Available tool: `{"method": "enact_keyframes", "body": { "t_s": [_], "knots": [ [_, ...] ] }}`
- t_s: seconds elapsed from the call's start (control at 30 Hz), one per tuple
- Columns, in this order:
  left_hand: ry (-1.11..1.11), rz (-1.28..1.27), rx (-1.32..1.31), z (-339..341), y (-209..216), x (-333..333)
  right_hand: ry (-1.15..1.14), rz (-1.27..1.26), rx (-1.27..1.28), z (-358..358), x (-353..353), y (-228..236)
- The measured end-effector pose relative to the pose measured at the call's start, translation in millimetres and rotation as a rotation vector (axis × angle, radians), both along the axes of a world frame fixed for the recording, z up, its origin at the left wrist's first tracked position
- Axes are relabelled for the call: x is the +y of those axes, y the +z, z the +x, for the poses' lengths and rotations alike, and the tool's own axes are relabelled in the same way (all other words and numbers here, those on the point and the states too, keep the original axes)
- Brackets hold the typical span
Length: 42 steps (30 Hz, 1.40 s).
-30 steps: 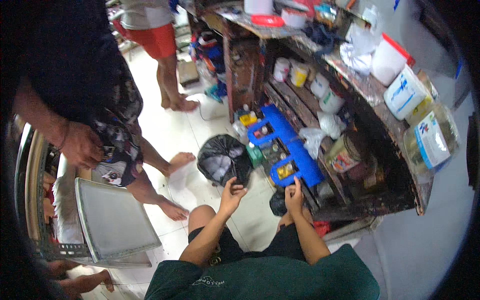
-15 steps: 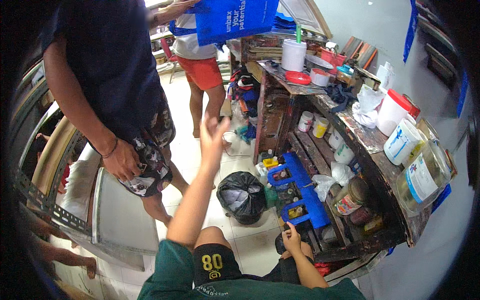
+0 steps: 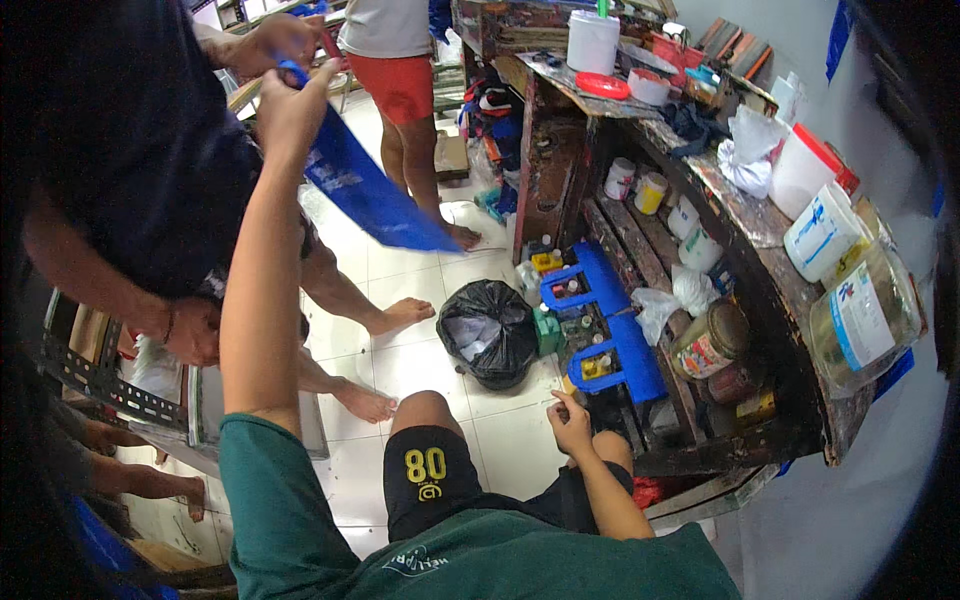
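Note:
My left hand (image 3: 292, 112) is raised at the upper left, closed on the top of a blue tote bag (image 3: 365, 185). The bag hangs slanting down to the right, slightly blurred. Just beyond my fingers is a co-worker's hand (image 3: 268, 45), close to the bag's top; whether it still touches the bag I cannot tell. Over my right knee, my right hand (image 3: 572, 428) has its fingers pinched together; anything between them is too small to name. Nearest to it, another blue bag (image 3: 625, 350) with two handles lies on the low wooden shelf.
A black rubbish bag (image 3: 490, 340) stands on the tiled floor ahead. The wooden rack (image 3: 740, 190) at right carries tubs, jars and a large clear container (image 3: 868, 315). A co-worker (image 3: 120, 150) stands close at left; another person in red shorts (image 3: 395, 88) is farther back.
My left hand, open and reaching forward before, has moved left and taken hold of the blue tote bag. The bag has come down from the co-worker's hand. My right hand has barely moved.

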<state>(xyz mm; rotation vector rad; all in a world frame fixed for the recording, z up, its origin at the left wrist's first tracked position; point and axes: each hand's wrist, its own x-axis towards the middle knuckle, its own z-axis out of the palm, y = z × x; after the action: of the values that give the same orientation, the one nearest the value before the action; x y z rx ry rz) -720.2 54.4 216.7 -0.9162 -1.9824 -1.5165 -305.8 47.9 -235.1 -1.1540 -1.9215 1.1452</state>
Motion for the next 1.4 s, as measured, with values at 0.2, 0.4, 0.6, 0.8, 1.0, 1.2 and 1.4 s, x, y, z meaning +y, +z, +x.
{"method": "enact_keyframes", "body": {
  "t_s": [0.2, 0.4, 0.6, 0.8, 1.0, 1.2, 1.4],
  "knots": [
    [-0.131, -0.021, -0.060, -3.9, -34.4, -19.1, 0.145, -0.044, 0.060, -17.1, -22.6, 46.5],
    [-0.259, 0.421, -0.394, 82.2, -126.6, 0.5, 0.691, -0.122, 0.311, -85.8, -43.9, 165.6],
    [-0.322, 0.752, -0.609, 187.9, -254.0, -12.5, 0.398, -0.369, 0.956, -141.6, 4.9, 221.5],
    [-0.844, -0.209, -0.536, 207.7, -355.3, -72.0, 0.251, -0.311, 0.751, -123.5, 16.6, 217.2],
    [-1.404, 0.201, -1.977, 214.3, -434.0, -101.9, 0.444, -0.488, 0.413, -91.9, 84.4, 230.4],
    [-0.870, -0.025, -1.638, 223.7, -407.6, -75.5, 0.187, -0.073, -0.096, -37.5, 121.9, 164.9],
    [-0.919, -0.204, -1.051, 189.6, -395.6, -35.4, 0.016, 0.077, -0.031, -22.6, 106.5, 162.1]
  ]
}}
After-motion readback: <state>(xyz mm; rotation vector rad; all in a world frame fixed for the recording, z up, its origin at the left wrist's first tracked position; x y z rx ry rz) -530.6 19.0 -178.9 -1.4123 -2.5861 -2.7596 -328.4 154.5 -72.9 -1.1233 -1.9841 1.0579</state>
